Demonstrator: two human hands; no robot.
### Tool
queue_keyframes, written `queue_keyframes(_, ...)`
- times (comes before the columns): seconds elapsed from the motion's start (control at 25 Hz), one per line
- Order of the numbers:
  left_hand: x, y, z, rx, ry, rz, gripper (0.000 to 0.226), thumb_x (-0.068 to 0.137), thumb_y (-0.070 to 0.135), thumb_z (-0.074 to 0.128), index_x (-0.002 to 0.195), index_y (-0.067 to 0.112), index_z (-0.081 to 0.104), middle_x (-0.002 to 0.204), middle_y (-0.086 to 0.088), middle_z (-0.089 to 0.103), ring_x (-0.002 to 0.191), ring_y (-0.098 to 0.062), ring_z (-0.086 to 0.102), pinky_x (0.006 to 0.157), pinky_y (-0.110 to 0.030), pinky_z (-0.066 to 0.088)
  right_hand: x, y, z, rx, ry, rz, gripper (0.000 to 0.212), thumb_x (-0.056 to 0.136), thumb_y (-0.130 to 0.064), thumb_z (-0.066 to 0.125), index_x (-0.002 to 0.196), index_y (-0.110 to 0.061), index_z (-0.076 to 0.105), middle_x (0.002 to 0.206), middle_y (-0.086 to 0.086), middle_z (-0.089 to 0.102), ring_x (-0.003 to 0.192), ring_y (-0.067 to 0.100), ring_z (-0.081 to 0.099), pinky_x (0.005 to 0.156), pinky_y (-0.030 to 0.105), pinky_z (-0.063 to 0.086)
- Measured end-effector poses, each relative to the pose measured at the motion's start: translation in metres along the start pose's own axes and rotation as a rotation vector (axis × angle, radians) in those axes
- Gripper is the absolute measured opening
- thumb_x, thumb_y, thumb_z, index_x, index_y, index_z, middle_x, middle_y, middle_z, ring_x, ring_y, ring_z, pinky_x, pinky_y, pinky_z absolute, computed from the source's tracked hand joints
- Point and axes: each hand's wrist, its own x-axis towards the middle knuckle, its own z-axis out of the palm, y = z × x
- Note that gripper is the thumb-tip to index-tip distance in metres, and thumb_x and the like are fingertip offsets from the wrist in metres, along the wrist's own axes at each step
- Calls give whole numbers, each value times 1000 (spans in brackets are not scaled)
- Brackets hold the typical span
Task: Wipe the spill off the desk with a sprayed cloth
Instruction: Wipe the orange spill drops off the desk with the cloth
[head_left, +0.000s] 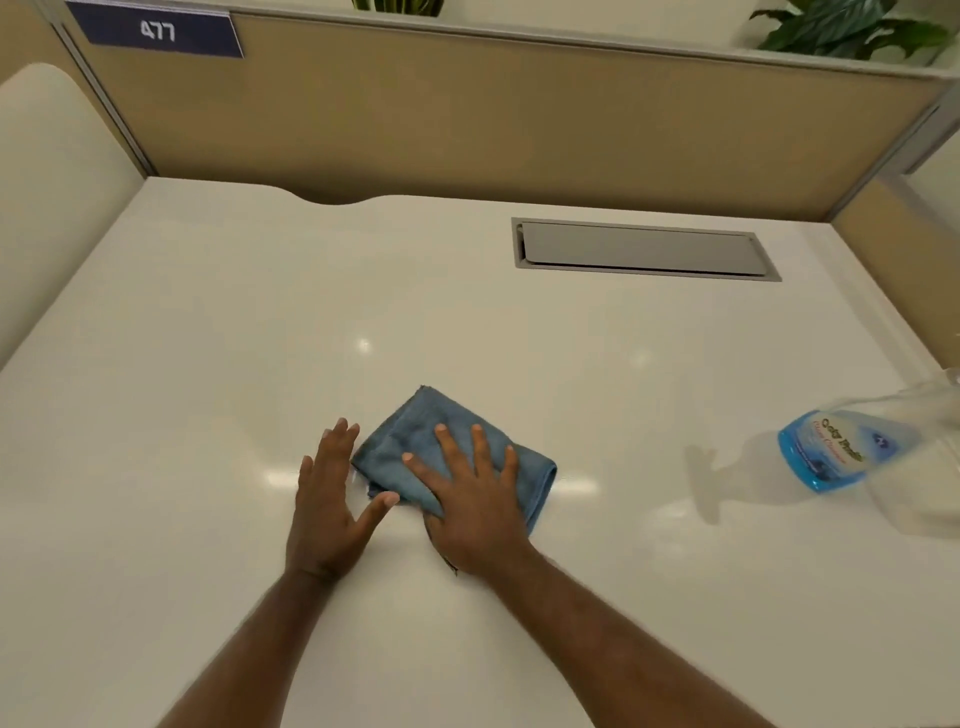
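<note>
A folded blue cloth (410, 441) lies on the white desk (208, 338) near the middle front. My right hand (472, 504) lies flat on top of the cloth, fingers spread, pressing it down. My left hand (330, 504) rests flat on the desk just left of the cloth, its thumb and fingertips touching the cloth's edge. A clear spray bottle (852, 452) with a blue label stands at the right edge of the desk, apart from both hands. I cannot make out any spill on the glossy surface.
A grey cable hatch (644, 249) is set into the desk at the back right. A tan partition wall (467, 119) runs along the back, with a blue sign reading 477 (156, 31) and plants (852, 26) above it.
</note>
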Motion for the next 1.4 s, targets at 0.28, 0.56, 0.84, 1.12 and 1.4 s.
queue_keyframes(0.28,-4,1,-2,89,-95,123,89,80,80,35,150,26,23,159,7,21,147,-4,7,119,-25,0,-74,97,-18,-10,132,429,65,84,-29,62,144,-36,36,156,5,31,141,40,27,102,71,26)
queue_keyframes(0.56,-6,6,-3,102,-107,127,93,78,83,32,149,23,27,158,8,22,146,1,6,119,-24,-1,-70,154,-31,19,133,727,59,94,-40,48,147,-41,22,159,3,23,143,38,18,105,68,22)
queue_keyframes(0.84,-31,23,1,88,-38,77,88,80,80,36,148,25,30,158,5,25,147,-1,9,119,-28,0,-21,97,-30,38,88,438,56,93,-34,45,146,-40,26,160,5,19,144,42,11,107,67,14)
queue_keyframes(1.12,-61,62,-2,22,177,35,84,83,76,37,148,24,29,158,-1,30,146,-10,22,119,-44,12,-61,51,-39,672,-24,-156,38,88,-27,42,125,-28,55,122,0,65,121,23,53,100,48,36)
queue_keyframes(1.4,-68,144,17,-379,70,-200,69,80,72,41,139,35,40,143,3,51,130,-16,48,108,-44,38,-76,87,-131,2066,-147,144,35,96,-33,50,124,-15,61,121,16,66,107,30,65,88,46,55)
